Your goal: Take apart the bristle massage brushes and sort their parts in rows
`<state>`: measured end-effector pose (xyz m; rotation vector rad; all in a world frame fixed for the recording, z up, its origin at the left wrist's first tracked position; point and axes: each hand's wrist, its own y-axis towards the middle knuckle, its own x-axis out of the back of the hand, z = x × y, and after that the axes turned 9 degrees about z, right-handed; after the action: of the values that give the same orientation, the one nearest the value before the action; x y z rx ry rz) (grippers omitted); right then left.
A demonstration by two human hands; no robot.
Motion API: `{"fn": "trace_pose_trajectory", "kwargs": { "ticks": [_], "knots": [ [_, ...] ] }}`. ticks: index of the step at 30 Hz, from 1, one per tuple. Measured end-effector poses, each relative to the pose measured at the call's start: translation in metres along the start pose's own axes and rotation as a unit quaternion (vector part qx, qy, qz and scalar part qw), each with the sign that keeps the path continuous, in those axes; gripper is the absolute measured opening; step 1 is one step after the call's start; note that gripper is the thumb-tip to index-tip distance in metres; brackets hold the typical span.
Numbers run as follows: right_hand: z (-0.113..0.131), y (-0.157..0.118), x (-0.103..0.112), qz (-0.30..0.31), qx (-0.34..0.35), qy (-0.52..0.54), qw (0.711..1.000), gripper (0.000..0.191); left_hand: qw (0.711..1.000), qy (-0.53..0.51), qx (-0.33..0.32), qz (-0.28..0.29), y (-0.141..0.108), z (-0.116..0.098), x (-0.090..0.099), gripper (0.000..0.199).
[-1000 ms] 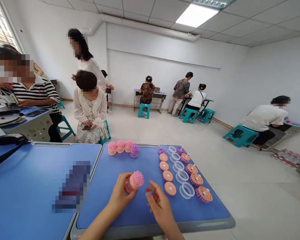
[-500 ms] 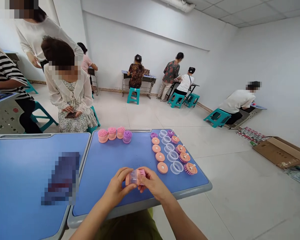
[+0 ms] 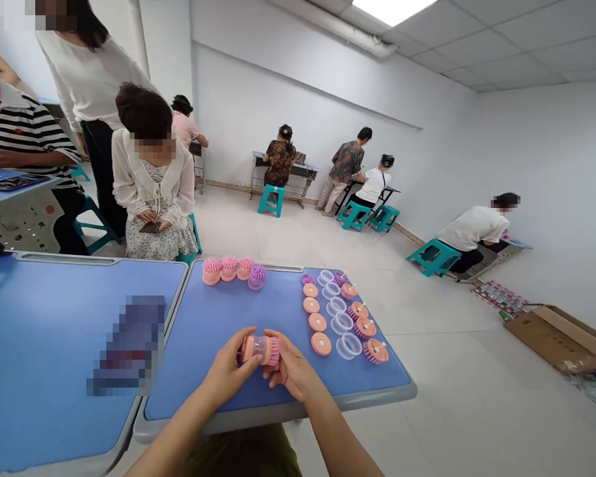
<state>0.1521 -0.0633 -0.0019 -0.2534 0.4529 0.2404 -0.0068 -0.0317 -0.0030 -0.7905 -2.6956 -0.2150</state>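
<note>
Between my two hands, above the front of the blue desk, lies a scalp brush [image 3: 261, 349] on its side. It has a peach cap on the left, a see-through middle and pink bristles on the right. My left hand [image 3: 231, 371] is closed round the cap end, thumb along the near side. My right hand [image 3: 293, 371] is curled round the bristle end, its fingertips partly hidden. To the right are a column of peach round caps [image 3: 321, 344], a column of clear rings [image 3: 348, 346] and a column of bristle heads [image 3: 376, 351] with white stems.
Several upright scalp brushes [image 3: 229, 267], pink and purple, stand at the desk's back left. A second blue desk [image 3: 54, 344] adjoins on the left, with a blurred dark item [image 3: 132, 341] on it. A seated person [image 3: 153, 179] faces this way beyond the desks. A cardboard box [image 3: 559, 338] lies at right.
The view has tilted up slightly. Both hands and the brush sit a little further left, and my right fingers have shifted on the bristle end, so more bristles show.
</note>
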Motion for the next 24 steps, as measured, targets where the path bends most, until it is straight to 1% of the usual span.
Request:
{"fn": "trace_pose_trajectory", "kwargs": {
  "ticks": [2, 4, 7, 10, 13, 16, 20, 22, 24],
  "knots": [
    [0.001, 0.004, 0.001, 0.005, -0.005, -0.026, 1.0, 0.053, 0.999, -0.033, -0.002, -0.005, 0.001, 0.002, 0.0, 0.046],
    [0.003, 0.007, 0.003, 0.002, -0.009, -0.049, 0.999, 0.049, 0.998, -0.066, -0.001, 0.002, 0.001, 0.003, 0.0, 0.047],
    [0.005, 0.01, 0.006, 0.001, -0.017, -0.056, 0.998, 0.046, 0.994, -0.099, 0.012, 0.033, 0.0, -0.001, 0.002, 0.049],
    [0.005, 0.009, 0.009, 0.004, -0.027, -0.054, 0.998, 0.05, 0.991, -0.11, 0.029, 0.068, -0.001, -0.006, 0.005, 0.048],
    [0.005, 0.005, 0.01, 0.018, -0.031, -0.064, 0.997, 0.054, 0.99, -0.108, 0.03, 0.088, -0.001, -0.007, 0.007, 0.045],
    [0.005, 0.002, 0.012, 0.027, -0.017, -0.084, 0.996, 0.049, 0.991, -0.091, 0.027, 0.097, 0.0, -0.005, 0.008, 0.044],
    [0.003, 0.001, 0.015, 0.032, 0.005, -0.119, 0.992, 0.042, 0.995, -0.035, 0.031, 0.093, -0.001, -0.007, 0.008, 0.041],
    [0.004, 0.001, 0.015, 0.038, 0.029, -0.149, 0.988, 0.04, 0.995, -0.021, 0.042, 0.089, -0.001, -0.009, 0.008, 0.039],
    [0.006, 0.0, 0.013, 0.052, 0.065, -0.196, 0.977, 0.039, 0.995, -0.029, 0.052, 0.08, -0.001, -0.01, 0.009, 0.037]
  ]
}}
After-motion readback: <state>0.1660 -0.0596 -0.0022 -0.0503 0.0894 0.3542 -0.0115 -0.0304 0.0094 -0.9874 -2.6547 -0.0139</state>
